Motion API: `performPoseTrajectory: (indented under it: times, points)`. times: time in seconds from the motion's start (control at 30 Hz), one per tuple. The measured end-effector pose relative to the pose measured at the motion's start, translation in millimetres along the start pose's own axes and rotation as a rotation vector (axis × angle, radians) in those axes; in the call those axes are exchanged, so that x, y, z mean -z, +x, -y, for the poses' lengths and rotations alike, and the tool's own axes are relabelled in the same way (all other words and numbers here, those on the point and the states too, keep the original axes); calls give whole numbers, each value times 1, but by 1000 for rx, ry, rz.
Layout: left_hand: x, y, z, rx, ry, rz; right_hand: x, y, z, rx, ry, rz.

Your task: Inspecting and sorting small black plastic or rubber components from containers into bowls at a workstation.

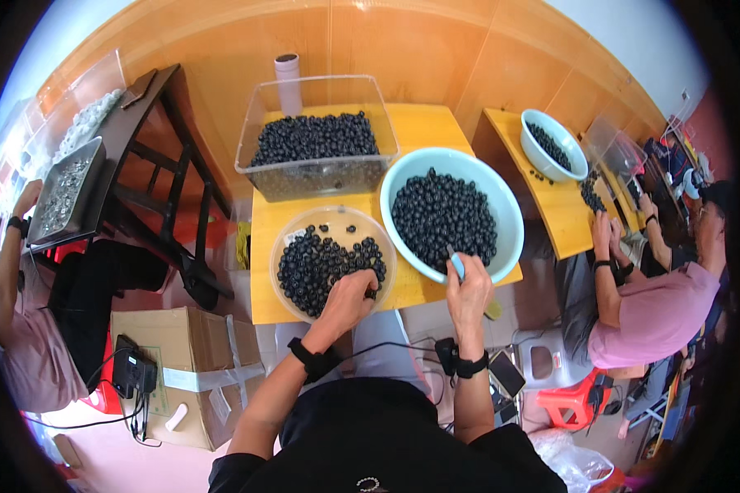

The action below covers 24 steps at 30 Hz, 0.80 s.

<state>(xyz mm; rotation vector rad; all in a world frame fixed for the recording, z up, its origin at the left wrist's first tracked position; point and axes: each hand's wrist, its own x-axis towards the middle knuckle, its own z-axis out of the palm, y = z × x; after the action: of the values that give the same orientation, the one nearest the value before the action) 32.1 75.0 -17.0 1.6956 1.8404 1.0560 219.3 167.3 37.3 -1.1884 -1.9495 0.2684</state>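
My left hand [350, 301] reaches into a shallow clear round tray [393, 261]. Its fingers are pinched at the tray's right side, with a small black round piece [372, 293] at the fingertips. Similar black pieces [304, 267], some with a hole showing, are spread over the tray. At the near rim of a large light-blue bowl [514, 222], my right hand [470, 294] is closed around a small tool with a light-blue handle [457, 264]. The tool's tip points toward the black pieces [444, 214] heaped in that bowl; its exact kind is unclear.
Behind the tray stands a clear plastic bin [304, 182] of black pieces, with a pink bottle [289, 86] beyond it. All rest on a yellow table [275, 220]. People work at both sides. A cardboard box [191, 345] sits at lower left, a red stool [574, 401] at lower right.
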Motion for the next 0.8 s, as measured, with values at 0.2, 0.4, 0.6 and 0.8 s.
performPoseTrajectory:
  times: [0.2,0.4,0.6,0.8]
  points:
    - [34,-36,-17,260,-580,-23,28,-22,31,30,212,110]
    - [46,-72,0,426,-1304,-28,-10,-70,35,20,529,599]
    - [73,-45,-6,255,-1383,-92,6,31,92,88,700,379]
    - [91,-39,-30,304,-1296,-128,47,28,99,-74,983,413]
